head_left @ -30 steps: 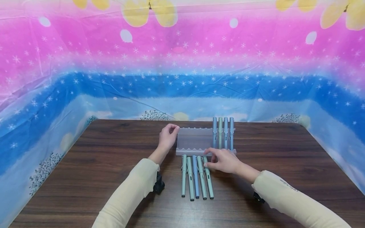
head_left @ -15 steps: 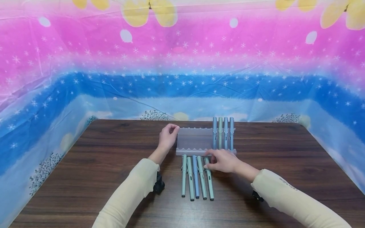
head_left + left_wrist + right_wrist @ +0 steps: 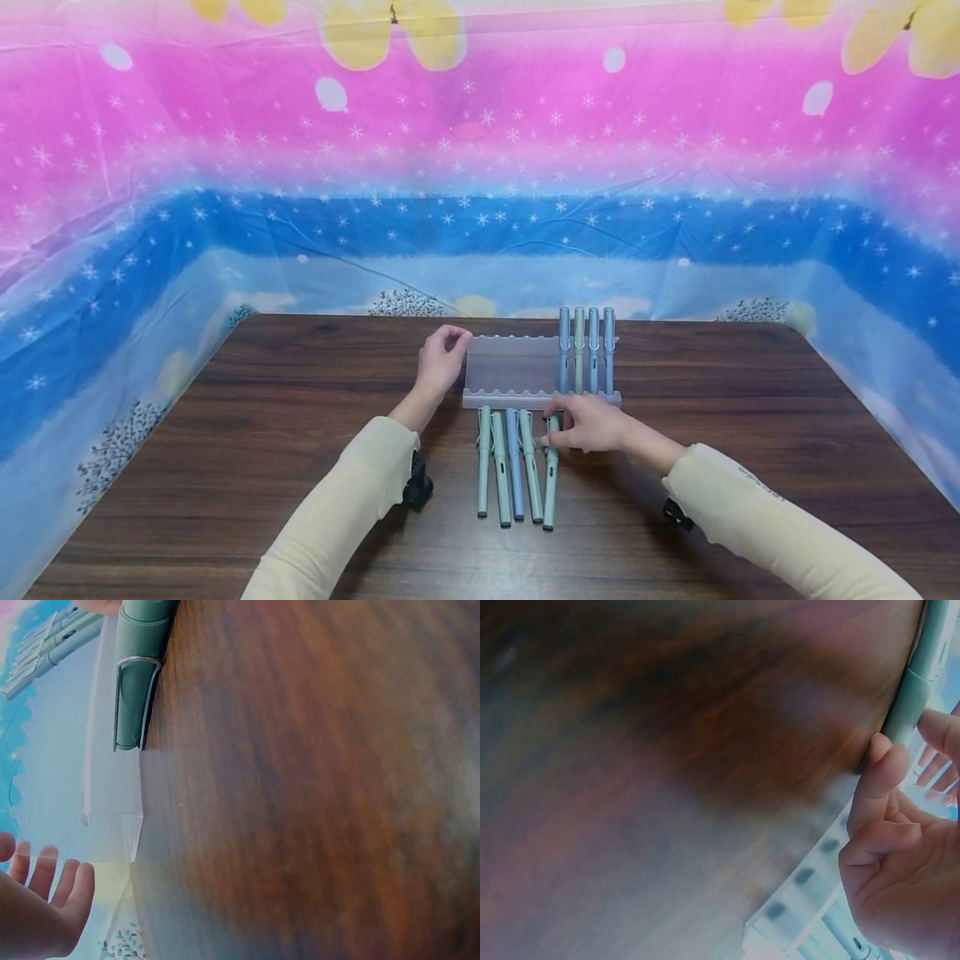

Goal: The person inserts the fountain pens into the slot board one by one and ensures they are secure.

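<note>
At the far middle of the table, my left hand [image 3: 442, 362] pinches the upper left corner of a clear pen rack [image 3: 502, 367] with scalloped edges. Several capped pens, blue ones [image 3: 565, 358] and a green one [image 3: 580, 354], stand in its right part. My right hand [image 3: 588, 423], thumb and forefinger bent, pinches a green pen [image 3: 551, 487] by its clip end, just before the rack. In the right wrist view the fingertips are around this pen [image 3: 911, 697]. Left of it lie more green pens [image 3: 501, 483] and a blue pen [image 3: 515, 479] in a row.
The dark wood table [image 3: 300, 375] runs out to both sides. Behind it hangs a pink and blue patterned cloth [image 3: 480, 225]. A small black wrist camera [image 3: 417, 483] sits under the left sleeve [image 3: 337, 500].
The rightmost green pen has swung from slanting to nearly straight and slid a little apart from the row, with my right hand shifting slightly right. My left hand and the rack have stayed put.
</note>
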Demonstrator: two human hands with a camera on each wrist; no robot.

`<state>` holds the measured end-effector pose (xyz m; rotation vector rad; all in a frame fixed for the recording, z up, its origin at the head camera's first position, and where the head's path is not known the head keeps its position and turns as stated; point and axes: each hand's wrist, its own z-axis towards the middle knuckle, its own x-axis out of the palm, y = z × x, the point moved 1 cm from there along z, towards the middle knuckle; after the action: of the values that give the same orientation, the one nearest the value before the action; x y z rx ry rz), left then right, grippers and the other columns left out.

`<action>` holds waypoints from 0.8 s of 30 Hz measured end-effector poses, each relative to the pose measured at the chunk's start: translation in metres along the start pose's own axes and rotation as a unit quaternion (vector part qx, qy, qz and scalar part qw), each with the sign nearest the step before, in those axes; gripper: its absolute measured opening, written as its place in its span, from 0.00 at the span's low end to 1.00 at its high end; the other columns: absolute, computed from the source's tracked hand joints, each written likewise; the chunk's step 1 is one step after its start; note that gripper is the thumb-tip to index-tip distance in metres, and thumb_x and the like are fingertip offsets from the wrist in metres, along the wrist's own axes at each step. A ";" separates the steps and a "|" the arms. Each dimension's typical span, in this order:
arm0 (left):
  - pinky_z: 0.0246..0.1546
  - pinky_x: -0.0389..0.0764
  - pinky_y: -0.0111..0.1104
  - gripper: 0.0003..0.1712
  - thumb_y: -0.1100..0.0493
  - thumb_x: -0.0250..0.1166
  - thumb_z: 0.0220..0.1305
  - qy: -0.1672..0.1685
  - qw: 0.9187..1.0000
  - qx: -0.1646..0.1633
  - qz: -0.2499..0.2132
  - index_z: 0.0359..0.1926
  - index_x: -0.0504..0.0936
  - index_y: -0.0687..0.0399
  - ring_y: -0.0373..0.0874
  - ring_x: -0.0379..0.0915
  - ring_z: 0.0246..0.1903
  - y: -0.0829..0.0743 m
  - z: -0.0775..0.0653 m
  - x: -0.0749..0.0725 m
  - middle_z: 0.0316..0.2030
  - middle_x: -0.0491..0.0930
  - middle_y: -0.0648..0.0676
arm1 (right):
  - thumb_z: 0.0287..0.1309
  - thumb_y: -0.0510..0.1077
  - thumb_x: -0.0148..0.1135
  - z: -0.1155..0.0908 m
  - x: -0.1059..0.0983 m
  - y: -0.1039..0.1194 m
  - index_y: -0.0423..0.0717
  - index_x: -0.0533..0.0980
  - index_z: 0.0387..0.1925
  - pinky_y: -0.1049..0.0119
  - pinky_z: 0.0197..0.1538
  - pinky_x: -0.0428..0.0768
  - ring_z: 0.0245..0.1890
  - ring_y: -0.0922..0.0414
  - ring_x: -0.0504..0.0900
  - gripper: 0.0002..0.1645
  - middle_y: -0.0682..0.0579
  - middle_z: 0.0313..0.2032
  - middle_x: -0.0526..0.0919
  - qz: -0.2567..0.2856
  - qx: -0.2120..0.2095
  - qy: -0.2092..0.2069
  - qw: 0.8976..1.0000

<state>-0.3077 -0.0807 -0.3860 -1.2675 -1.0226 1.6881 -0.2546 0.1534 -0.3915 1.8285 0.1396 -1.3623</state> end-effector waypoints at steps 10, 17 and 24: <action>0.41 0.71 0.36 0.10 0.56 0.55 0.62 -0.002 1.000 0.001 0.000 0.39 0.76 0.59 0.47 0.70 0.40 0.000 0.001 0.000 0.39 0.76 0.55 | 0.49 0.49 0.61 0.002 0.007 0.002 0.43 0.70 0.35 0.71 0.15 0.61 0.11 0.65 0.61 0.15 0.59 0.12 0.66 -0.052 0.007 -0.059 0.997; 0.42 0.71 0.37 0.11 0.57 0.54 0.62 -0.001 1.000 0.004 -0.001 0.39 0.75 0.60 0.47 0.70 0.40 -0.001 0.000 0.000 0.39 0.76 0.56 | 0.48 0.43 0.61 0.001 0.007 0.002 0.43 0.70 0.34 0.71 0.16 0.61 0.11 0.64 0.62 0.13 0.58 0.13 0.66 -0.044 0.013 -0.067 0.997; 0.42 0.71 0.37 0.10 0.57 0.55 0.62 -0.006 1.000 0.014 0.011 0.38 0.76 0.60 0.48 0.71 0.40 -0.001 0.000 0.000 0.37 0.76 0.56 | 0.50 0.42 0.59 0.000 0.005 0.000 0.41 0.70 0.39 0.69 0.19 0.66 0.15 0.62 0.66 0.14 0.57 0.17 0.70 -0.013 0.032 -0.048 0.998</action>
<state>-0.3078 -0.0801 -0.3855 -1.2556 -0.9924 1.7227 -0.2524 0.1516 -0.3953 1.8165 0.0699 -1.4850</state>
